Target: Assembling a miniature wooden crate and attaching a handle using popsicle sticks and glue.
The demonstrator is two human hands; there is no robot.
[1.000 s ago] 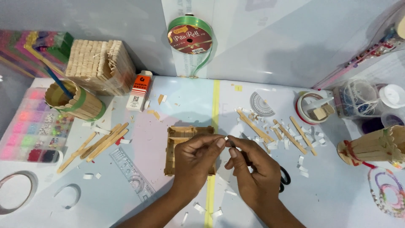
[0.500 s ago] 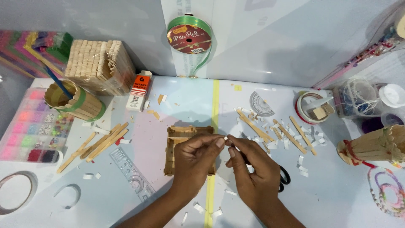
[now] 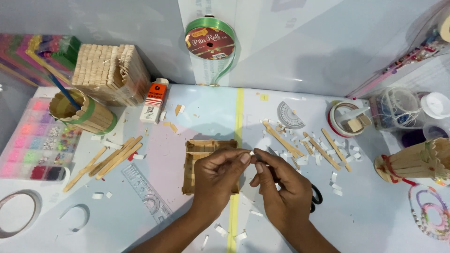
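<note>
Barely shifted, both hands [image 3: 253, 175] pinch, seemingly, a paper scrap [image 3: 251, 153], hiding the stick frame [image 3: 201, 152].

Table: a pale blue-white work surface [image 3: 375, 225], glossy, with a faint pink patch left of centre.
Stripe: a line of yellow tape [image 3: 239, 110] runs from the back edge toward the near edge.
Back wall: a plain grey-white panel [image 3: 304, 42] rises straight from the table's rear edge.
Left corner: a darker grey wall [image 3: 28, 18] meets the panel.
Light: soft and even from above, with gentle shadows on the wall.
</note>
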